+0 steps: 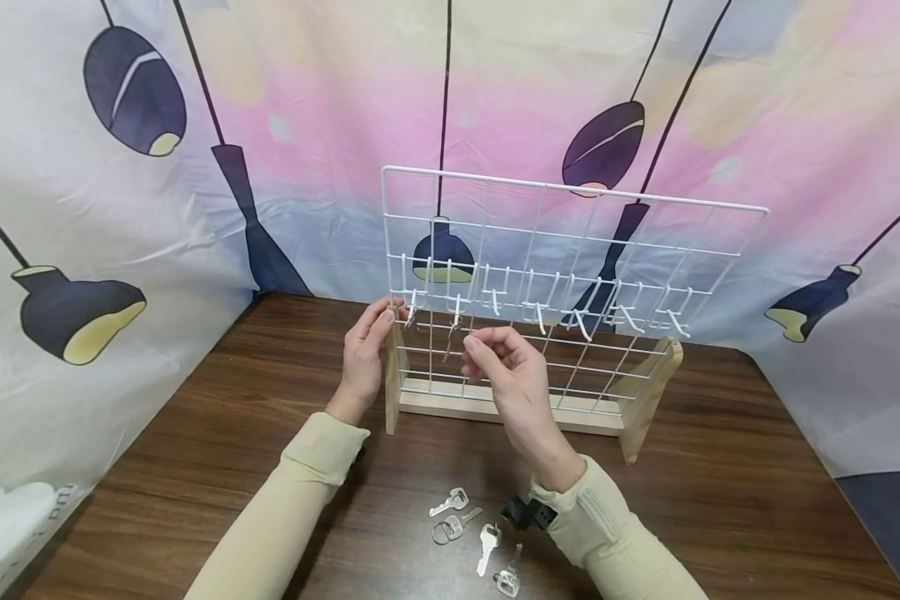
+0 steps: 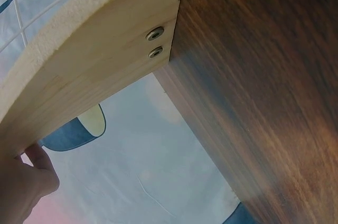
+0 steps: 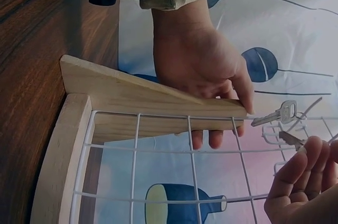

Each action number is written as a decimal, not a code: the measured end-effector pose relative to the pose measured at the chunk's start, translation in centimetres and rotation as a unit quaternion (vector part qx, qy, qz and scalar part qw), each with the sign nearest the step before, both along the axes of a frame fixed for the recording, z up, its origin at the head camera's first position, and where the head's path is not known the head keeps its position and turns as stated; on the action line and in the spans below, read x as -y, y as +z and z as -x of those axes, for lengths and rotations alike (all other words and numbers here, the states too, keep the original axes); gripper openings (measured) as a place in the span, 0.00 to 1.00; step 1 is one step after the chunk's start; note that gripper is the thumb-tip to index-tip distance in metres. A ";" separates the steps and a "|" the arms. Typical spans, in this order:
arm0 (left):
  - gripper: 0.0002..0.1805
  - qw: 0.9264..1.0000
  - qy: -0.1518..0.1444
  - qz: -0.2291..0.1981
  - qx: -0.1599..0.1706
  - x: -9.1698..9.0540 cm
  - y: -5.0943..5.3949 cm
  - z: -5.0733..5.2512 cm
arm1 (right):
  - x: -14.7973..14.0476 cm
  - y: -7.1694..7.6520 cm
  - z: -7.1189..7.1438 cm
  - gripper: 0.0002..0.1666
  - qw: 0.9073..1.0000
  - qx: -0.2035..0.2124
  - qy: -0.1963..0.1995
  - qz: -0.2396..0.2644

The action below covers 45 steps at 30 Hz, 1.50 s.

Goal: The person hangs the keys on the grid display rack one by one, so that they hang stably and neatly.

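Note:
A white wire grid rack (image 1: 570, 233) with wooden ends stands on the table, a row of white hooks across it. My left hand (image 1: 363, 354) grips the top of the left wooden end (image 2: 95, 55), thumb on one side and fingers on the other in the right wrist view. A key (image 3: 282, 113) hangs by a ring at the leftmost hook. A second key (image 1: 448, 343) hangs at the neighbouring hook (image 1: 457, 310). Close beside it is my right hand (image 1: 513, 379), fingers curled and thumb near the index finger. Its fingers cover part of that key in the right wrist view; contact is unclear.
Several loose keys lie on the brown table (image 1: 217, 450) in front of the rack, among them one with a ring (image 1: 453, 527) and a silver key (image 1: 487, 546). A patterned cloth (image 1: 330, 108) hangs behind. A white package (image 1: 15, 533) is at the lower left.

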State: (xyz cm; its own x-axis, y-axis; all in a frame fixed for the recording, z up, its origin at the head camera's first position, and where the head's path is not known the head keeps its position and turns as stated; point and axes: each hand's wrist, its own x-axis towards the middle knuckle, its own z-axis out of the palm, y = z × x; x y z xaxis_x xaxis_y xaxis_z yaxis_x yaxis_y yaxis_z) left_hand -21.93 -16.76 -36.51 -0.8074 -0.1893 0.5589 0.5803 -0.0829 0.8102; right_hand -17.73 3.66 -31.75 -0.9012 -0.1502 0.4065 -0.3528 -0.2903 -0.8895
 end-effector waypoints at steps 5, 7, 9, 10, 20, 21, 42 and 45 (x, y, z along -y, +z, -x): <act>0.22 1.000 0.000 0.001 -0.001 0.0 0.0 0.1 | -0.3 -0.2 0.2 0.08 1.000 -0.001 0.001 -0.012; 0.22 1.000 -0.001 0.001 -0.002 0.0 0.0 0.1 | -0.4 -0.3 0.2 0.08 1.000 0.002 0.004 -0.018; 0.22 1.000 0.000 0.001 -0.002 0.0 0.0 0.1 | -0.5 -0.4 0.3 0.08 1.000 0.004 0.008 -0.025; 0.22 1.000 0.000 0.001 -0.002 0.0 0.0 0.1 | -0.6 -0.4 0.3 0.08 1.000 0.004 0.010 -0.028; 0.22 1.000 0.003 0.008 -0.004 0.1 0.1 0.1 | -1.3 -1.3 0.3 0.08 0.994 0.008 0.044 -0.101; 0.22 1.000 0.002 0.008 -0.004 0.1 0.0 0.1 | -1.4 -1.4 0.3 0.08 0.992 0.007 0.049 -0.112; 0.19 1.000 -0.002 0.000 0.005 0.1 0.0 0.1 | -1.7 -3.0 0.1 0.08 0.929 -0.039 0.113 -0.350; 0.20 1.000 -0.002 -0.001 0.001 0.1 -0.1 0.1 | -1.7 -3.3 -0.1 0.09 0.911 -0.048 0.124 -0.390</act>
State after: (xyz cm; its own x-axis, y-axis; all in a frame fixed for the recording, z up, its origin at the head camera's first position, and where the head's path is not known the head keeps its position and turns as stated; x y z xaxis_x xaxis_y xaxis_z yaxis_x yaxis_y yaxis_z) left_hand -22.05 -16.86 -36.59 -0.8097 -0.1871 0.5562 0.5777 -0.0873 0.8116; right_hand -17.67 5.32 -35.03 -0.7661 -0.6213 0.1646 -0.4496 0.3350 -0.8280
